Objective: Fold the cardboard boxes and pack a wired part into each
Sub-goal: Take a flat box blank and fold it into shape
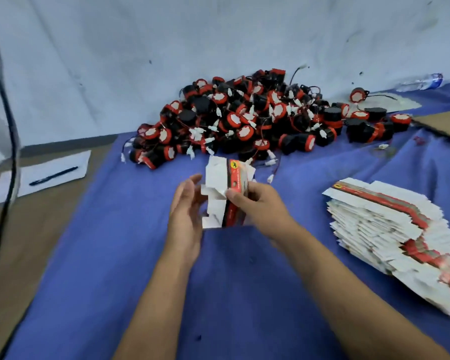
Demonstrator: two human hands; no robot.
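Note:
I hold one white cardboard box blank (pixel 218 178) with a red and black printed strip upright above the blue cloth. My right hand (pixel 255 203) grips its right side, thumb across the printed strip. My left hand (pixel 185 216) is beside the blank's left flaps with fingers straight and relaxed, touching or nearly touching them. A big heap of black and red round wired parts (pixel 244 120) with white plug ends lies just behind the blank. A slanted stack of flat box blanks (pixel 390 229) lies to the right.
A blue cloth (pixel 115 255) covers the brown table. At the left lie a white sheet with a dark pen (pixel 53 175) and a black cable (pixel 8 157). A plastic bottle (pixel 421 82) and a cardboard sheet (pixel 444 123) are at the far right, by the white wall.

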